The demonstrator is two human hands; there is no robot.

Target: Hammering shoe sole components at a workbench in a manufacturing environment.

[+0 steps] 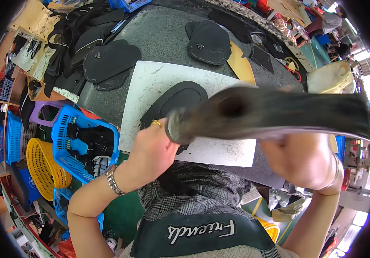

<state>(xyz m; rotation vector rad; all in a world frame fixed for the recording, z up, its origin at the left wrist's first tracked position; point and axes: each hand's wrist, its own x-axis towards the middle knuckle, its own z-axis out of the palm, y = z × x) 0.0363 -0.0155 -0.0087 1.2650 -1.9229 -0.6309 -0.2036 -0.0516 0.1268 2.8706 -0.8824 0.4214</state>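
Observation:
My right hand (303, 159) is closed around a hammer, its fingers blurred by motion. The dark hammer head (279, 109) is raised close to the camera and smeared. It covers part of the work surface and the handle. Below its round face, my left hand (150, 148), with a ring and a metal watch, is closed in a pinch; whatever it pinches is hidden. Under the hands is a white board (144, 86) with dark specks and scuffs. On it lies a flat black shoe-shaped piece (193, 91) with a rounded end, partly covered by the left hand and hammer.
Stacked black cut pieces (112, 62) lie at left on the dark grey table (163, 26), more black pieces (210, 43) beyond the board. Beside these are a yellow piece (240, 62) and scissors (295, 73). Blue (60, 133) and yellow baskets (43, 165) stand left. Another person (330, 21) is far right.

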